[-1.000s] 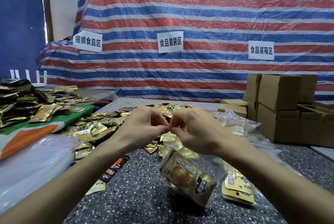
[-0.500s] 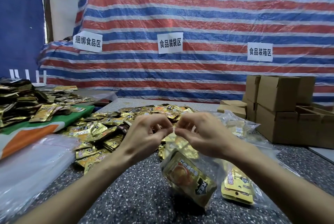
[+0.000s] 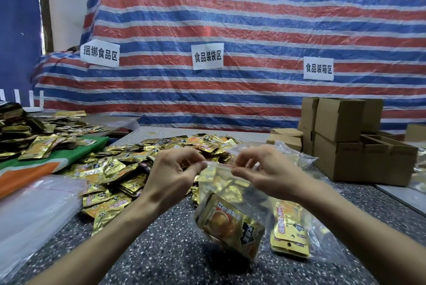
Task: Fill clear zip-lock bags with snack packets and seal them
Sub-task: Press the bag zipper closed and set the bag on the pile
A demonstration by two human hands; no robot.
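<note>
The left hand [image 3: 171, 175] pinches the top strip of a clear zip-lock bag [image 3: 227, 195] between thumb and forefinger, and the right hand [image 3: 265, 169] pinches the same strip a little further along, thumb tip against fingertip. The red-lined zip strip [image 3: 219, 165] runs level, left to right between the two pinches, so the bag's mouth faces up and its long axis hangs downward from the hands. A gold snack packet [image 3: 229, 226] sits tilted in the bag's lower end, just above the speckled table [image 3: 161, 250]. Both hands are raised above the table with palms turned inward toward each other, other fingers loosely curled, bare forearms angling in from the lower corners. To the right lies a second clear bag [image 3: 297, 234] with gold packets inside. Behind the hands spreads a heap of loose packets [image 3: 119, 167]. A stack of empty bags [image 3: 34, 206] lies at far left, cardboard boxes [image 3: 345, 137] at right, a striped tarp [image 3: 230, 20] behind.
</note>
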